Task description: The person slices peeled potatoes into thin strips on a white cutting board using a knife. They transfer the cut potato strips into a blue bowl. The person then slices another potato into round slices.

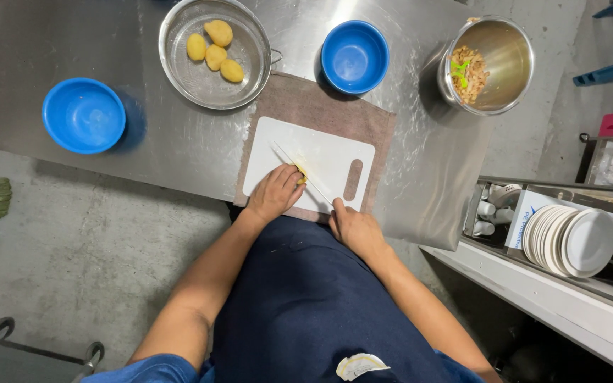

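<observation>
Here: one white board (321, 159) on one brown cloth (370, 117). Left hand (272, 193) curled over one potato piece (301, 174); right hand (352, 227) gripping one knife (299, 169). Four peeled potatoes (214, 50) in one steel pan (179, 71). Two blue bowls (83, 115). One peel pot (505, 60).

cutting board (321, 152) on cloth (363, 117), 4 potatoes (214, 50) in pan (250, 74) behind

Steel table (51, 42) bears 2 blue bowls (83, 115), cloth (374, 120), pans (216, 53).
</observation>
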